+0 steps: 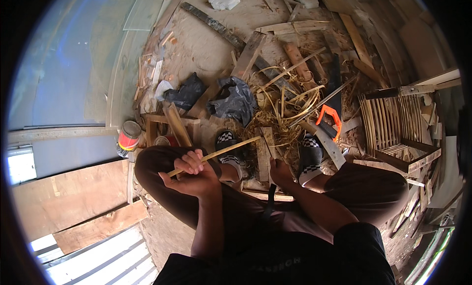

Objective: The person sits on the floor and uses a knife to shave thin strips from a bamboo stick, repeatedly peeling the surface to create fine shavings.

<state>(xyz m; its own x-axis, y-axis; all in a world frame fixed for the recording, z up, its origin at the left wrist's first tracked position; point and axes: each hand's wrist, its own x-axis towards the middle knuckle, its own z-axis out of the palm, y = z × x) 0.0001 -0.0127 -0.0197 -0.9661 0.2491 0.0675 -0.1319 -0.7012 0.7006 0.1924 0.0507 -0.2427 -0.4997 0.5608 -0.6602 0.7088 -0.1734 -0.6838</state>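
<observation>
The left hand (191, 173) curls its fingers round a thin strip (228, 149) slanting over the left sandal (225, 138); the right hand (281, 174) grips a knife (267, 146) near its far end. A loose hold could make the blade slip footward.

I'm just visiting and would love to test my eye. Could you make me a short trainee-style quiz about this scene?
1. Multiple choice: What does the left hand hold?
A) a hammer
B) a thin pale strip
C) a paintbrush

2. True or false: The orange-handled saw lies apart from the right hand.

3. Fill in the blank: The footwear straps have a black-and-white ____ pattern.

Key: 1. B; 2. True; 3. checked
</observation>
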